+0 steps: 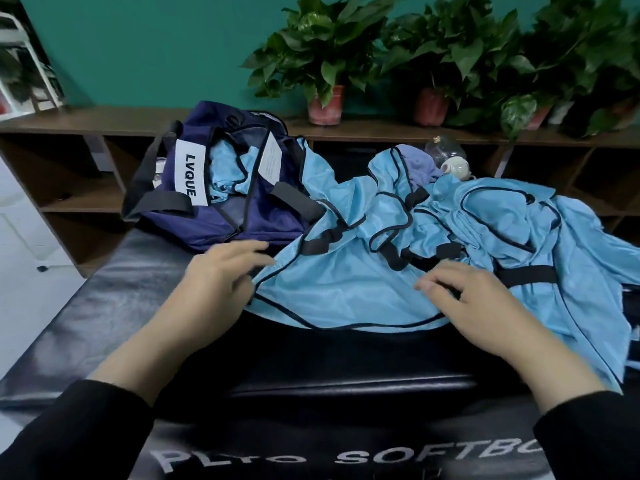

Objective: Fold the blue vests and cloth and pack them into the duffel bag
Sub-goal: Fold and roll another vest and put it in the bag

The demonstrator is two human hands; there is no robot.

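Several light blue vests with black trim and black straps lie in a loose heap across the black padded box. The nearest vest is spread toward me. My left hand pinches its left edge with curled fingers. My right hand rests on its right part, fingers bent on the fabric. A navy duffel bag with a white "LVQUE" label stands open at the back left, with blue fabric inside it. A small purple-blue cloth lies on top of the heap at the back.
The black padded box carries white lettering at its near edge. Behind it runs a wooden shelf with potted plants. A clear bottle and a white object lie behind the heap. White floor shows at the left.
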